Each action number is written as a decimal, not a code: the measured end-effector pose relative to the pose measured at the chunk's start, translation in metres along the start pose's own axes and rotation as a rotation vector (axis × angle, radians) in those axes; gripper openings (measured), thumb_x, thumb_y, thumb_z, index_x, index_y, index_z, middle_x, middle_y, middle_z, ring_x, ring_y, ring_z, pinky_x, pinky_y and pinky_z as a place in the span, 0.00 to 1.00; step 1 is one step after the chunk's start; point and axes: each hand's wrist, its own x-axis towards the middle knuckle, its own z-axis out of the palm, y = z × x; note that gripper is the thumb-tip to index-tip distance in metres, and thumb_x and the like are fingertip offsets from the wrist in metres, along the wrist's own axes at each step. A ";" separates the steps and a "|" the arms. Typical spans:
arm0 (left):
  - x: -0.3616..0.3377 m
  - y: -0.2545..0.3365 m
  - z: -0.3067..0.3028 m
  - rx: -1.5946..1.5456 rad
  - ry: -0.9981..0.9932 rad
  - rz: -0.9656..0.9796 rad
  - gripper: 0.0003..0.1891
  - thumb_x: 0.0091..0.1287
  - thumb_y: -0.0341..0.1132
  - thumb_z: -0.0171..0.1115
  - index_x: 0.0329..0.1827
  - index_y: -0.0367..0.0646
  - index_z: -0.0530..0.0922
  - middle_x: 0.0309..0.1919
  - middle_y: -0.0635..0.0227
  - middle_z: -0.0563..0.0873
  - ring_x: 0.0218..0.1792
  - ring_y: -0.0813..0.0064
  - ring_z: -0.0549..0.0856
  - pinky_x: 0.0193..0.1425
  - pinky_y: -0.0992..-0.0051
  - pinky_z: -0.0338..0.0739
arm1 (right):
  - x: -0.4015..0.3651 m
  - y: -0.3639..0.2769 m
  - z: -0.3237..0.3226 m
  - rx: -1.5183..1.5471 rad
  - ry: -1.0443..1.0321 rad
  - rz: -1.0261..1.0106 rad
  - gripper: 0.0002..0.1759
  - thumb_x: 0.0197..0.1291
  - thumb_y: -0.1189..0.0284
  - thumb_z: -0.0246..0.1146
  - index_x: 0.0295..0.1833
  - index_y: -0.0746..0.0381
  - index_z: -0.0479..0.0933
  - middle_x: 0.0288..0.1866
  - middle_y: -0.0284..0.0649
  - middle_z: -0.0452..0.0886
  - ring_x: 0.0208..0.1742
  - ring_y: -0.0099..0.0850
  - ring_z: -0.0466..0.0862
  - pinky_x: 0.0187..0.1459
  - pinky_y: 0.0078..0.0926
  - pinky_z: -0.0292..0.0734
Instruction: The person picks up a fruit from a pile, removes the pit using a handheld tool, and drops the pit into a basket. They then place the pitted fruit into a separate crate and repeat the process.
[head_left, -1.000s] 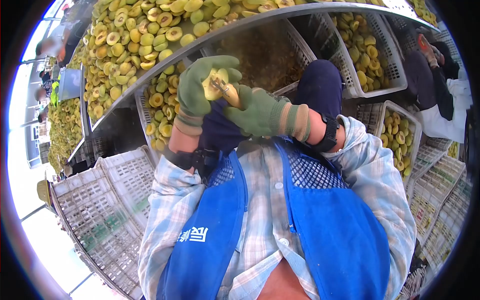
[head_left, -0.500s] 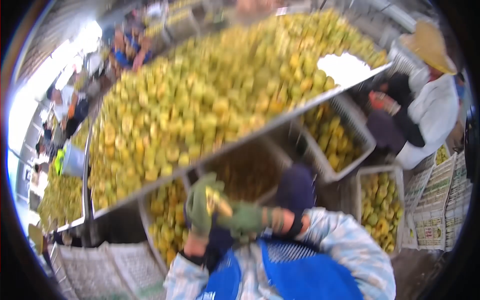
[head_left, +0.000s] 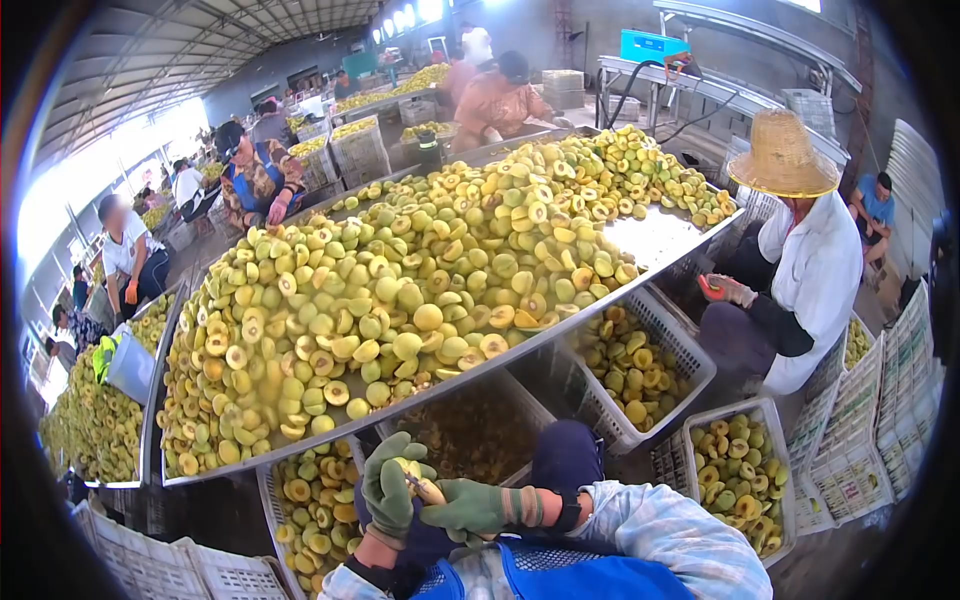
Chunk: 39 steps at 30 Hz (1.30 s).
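My left hand [head_left: 388, 487], in a green glove, is closed around a piece of yellow-green stone fruit [head_left: 408, 467]. My right hand [head_left: 470, 507], gloved in green too, grips a small tool with a tan handle [head_left: 428, 492]; its dark tip meets the fruit, and its exact kind is hard to make out. Both hands are close together above my lap. Just beyond them stands a crate [head_left: 545, 415] with dark brown bits inside. A metal-edged table [head_left: 500, 362] heaped with halved stone fruit [head_left: 400, 300] lies in front.
Crates of fruit halves stand by my left knee [head_left: 310, 510], beyond my right knee [head_left: 640, 365] and at my right [head_left: 740, 470]. Stacked white crates [head_left: 850, 430] are farther right. A person in a straw hat [head_left: 785, 155] sits at the table's right side; other people work beyond it.
The view has tilted upward and sharpened, so more of the hall shows and my hands appear lower. Both hands remain together at the fruit.
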 end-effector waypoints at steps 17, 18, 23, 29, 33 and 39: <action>-0.013 -0.019 -0.014 0.051 -0.020 0.063 0.21 0.77 0.40 0.45 0.65 0.34 0.71 0.47 0.56 0.85 0.36 0.76 0.85 0.42 0.76 0.81 | 0.004 -0.004 0.005 -0.312 0.125 0.079 0.22 0.60 0.58 0.61 0.48 0.67 0.74 0.28 0.40 0.83 0.28 0.27 0.84 0.29 0.27 0.79; -0.015 -0.016 -0.015 0.020 -0.020 0.004 0.21 0.77 0.40 0.45 0.63 0.34 0.72 0.46 0.56 0.85 0.37 0.75 0.85 0.43 0.76 0.81 | 0.009 0.003 0.001 -0.444 0.100 -0.018 0.22 0.60 0.58 0.61 0.48 0.68 0.74 0.28 0.40 0.83 0.28 0.27 0.84 0.28 0.27 0.79; -0.012 -0.011 -0.021 -0.049 -0.016 -0.242 0.20 0.76 0.40 0.46 0.59 0.32 0.75 0.43 0.56 0.86 0.40 0.73 0.86 0.46 0.75 0.81 | 0.017 0.010 0.002 -0.423 0.141 0.136 0.20 0.60 0.61 0.62 0.49 0.66 0.73 0.28 0.41 0.82 0.28 0.32 0.85 0.29 0.29 0.79; -0.004 -0.010 -0.032 -0.179 -0.169 -0.361 0.25 0.74 0.47 0.48 0.58 0.32 0.76 0.40 0.56 0.86 0.40 0.70 0.87 0.47 0.72 0.82 | 0.026 0.023 -0.015 -0.700 -0.179 -0.497 0.12 0.62 0.67 0.57 0.35 0.66 0.71 0.21 0.39 0.78 0.16 0.26 0.78 0.17 0.26 0.71; -0.016 -0.021 -0.028 -0.193 -0.027 -0.260 0.24 0.74 0.45 0.50 0.59 0.32 0.75 0.41 0.56 0.86 0.40 0.71 0.87 0.45 0.73 0.82 | 0.018 0.006 -0.001 -0.147 -0.073 0.091 0.13 0.61 0.66 0.60 0.37 0.67 0.72 0.18 0.38 0.76 0.13 0.26 0.76 0.15 0.25 0.68; -0.014 -0.019 -0.024 -0.176 0.025 -0.182 0.22 0.74 0.43 0.51 0.60 0.32 0.75 0.45 0.57 0.86 0.41 0.72 0.86 0.42 0.74 0.83 | 0.025 0.018 -0.002 -0.025 -0.069 0.154 0.16 0.61 0.63 0.62 0.39 0.67 0.75 0.18 0.38 0.76 0.13 0.26 0.76 0.13 0.23 0.66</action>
